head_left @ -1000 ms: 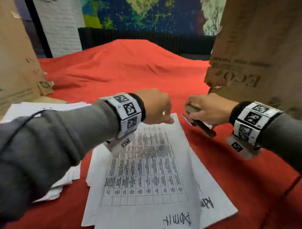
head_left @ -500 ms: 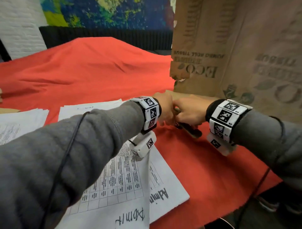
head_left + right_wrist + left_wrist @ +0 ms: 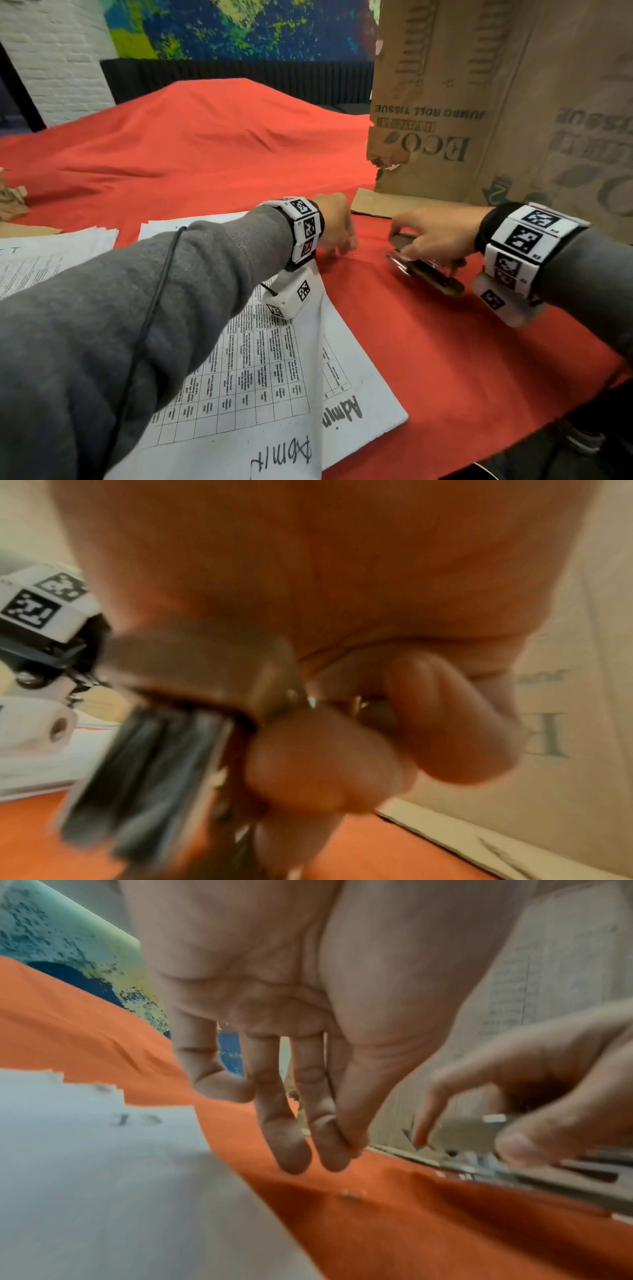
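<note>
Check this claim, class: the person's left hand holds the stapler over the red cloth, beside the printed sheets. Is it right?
One slip: the right hand holds the stapler, as the head view shows; the left hand hovers nearby. The stapler is over the red cloth, beside the printed sheets.

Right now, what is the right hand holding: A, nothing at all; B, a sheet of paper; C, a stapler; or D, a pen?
C: the right hand grips the stapler over the red cloth, its fingers curled round the stapler's body.
</note>
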A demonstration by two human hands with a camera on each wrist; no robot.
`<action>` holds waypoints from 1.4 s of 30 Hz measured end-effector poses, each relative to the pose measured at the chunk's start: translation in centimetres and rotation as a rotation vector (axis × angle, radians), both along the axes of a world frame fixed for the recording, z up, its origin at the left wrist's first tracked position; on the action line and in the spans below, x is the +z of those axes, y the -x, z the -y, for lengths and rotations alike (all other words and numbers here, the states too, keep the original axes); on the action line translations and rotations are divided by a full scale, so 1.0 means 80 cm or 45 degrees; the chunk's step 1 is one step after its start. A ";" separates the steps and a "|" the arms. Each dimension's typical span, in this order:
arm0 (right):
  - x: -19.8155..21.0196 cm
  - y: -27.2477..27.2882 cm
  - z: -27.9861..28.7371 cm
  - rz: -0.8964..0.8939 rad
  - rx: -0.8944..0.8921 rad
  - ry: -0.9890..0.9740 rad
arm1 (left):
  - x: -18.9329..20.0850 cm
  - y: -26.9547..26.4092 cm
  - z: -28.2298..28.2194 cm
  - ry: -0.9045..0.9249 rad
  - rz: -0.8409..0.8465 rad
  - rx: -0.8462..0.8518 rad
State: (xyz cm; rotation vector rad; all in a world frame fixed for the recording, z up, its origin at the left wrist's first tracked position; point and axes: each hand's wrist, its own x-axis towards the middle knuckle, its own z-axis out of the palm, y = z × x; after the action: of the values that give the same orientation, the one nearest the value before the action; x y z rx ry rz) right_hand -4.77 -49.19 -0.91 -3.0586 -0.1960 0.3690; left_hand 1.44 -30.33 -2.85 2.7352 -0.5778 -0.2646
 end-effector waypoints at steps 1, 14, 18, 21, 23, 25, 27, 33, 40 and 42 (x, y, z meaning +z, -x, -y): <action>0.002 0.001 0.010 -0.006 -0.037 0.005 | 0.005 0.000 -0.005 0.013 -0.021 -0.013; 0.004 -0.022 -0.017 0.253 0.086 0.321 | 0.029 0.038 -0.150 -0.622 -0.165 -0.147; -0.016 -0.039 -0.077 0.224 0.342 0.131 | 0.007 0.048 -0.160 -0.708 -0.136 -0.201; -0.034 -0.054 -0.082 0.244 0.376 0.160 | 0.003 0.048 -0.166 -0.665 -0.128 -0.210; -0.039 -0.060 -0.081 0.289 0.343 0.133 | 0.001 0.050 -0.170 -0.666 -0.125 -0.221; -0.043 -0.060 -0.081 0.277 0.262 0.039 | 0.000 0.051 -0.169 -0.688 -0.114 -0.233; -0.047 -0.060 -0.078 0.286 0.214 0.001 | 0.000 0.050 -0.166 -0.720 -0.098 -0.243; -0.048 -0.061 -0.074 0.283 0.243 0.040 | 0.000 0.049 -0.163 -0.780 -0.077 -0.251; -0.039 -0.054 -0.032 0.187 0.095 -0.132 | -0.001 0.052 -0.164 -0.786 -0.068 -0.252; -0.037 -0.049 -0.031 0.212 0.077 -0.180 | 0.000 0.051 -0.163 -0.792 -0.074 -0.247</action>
State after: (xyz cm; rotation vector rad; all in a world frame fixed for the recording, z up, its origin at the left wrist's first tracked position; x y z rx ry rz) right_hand -0.84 -46.72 -3.85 -2.9472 -0.3088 0.0981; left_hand -2.65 -17.31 -2.86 3.2415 -0.8662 -0.6670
